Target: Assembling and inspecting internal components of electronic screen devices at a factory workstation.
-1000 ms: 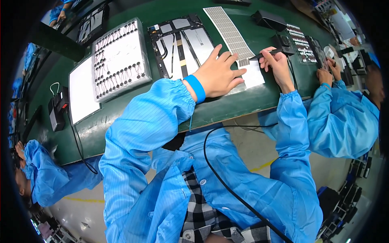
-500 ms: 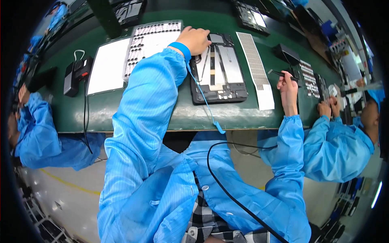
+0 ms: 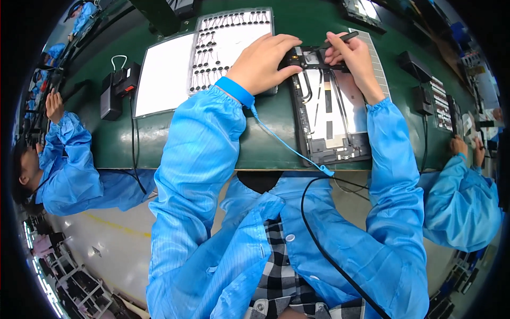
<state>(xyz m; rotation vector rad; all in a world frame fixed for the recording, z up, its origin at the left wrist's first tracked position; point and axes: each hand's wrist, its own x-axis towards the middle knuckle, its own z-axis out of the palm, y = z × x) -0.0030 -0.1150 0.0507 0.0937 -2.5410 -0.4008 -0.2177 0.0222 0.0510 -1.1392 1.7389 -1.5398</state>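
An opened tablet-like device (image 3: 314, 119) with a black frame and silver panels lies near the table's front edge, slightly tilted. My left hand (image 3: 263, 61), with a blue wrist strap (image 3: 235, 91) round its wrist, grips the device's far left corner, thumb and fingers apart around it. Over the far right end of the device is my right hand (image 3: 353, 61), its fingers pinched on slim black tweezers (image 3: 348, 37). The tweezers' tips are hard to make out among the parts. The strap's coiled blue cord (image 3: 287, 142) crosses the device's lower left edge.
Left of my left hand lie a tray (image 3: 234, 42) of small black round parts with leads and a white sheet (image 3: 164, 74). A gridded sheet (image 3: 378, 66) lies partly behind my right hand. Black boxes (image 3: 414, 66) stand at right. Co-workers sit on both sides.
The device has come nearer the table's front edge, with my left hand at its far left corner. My right hand has moved left with the tweezers, from beside the gridded sheet to over the device.
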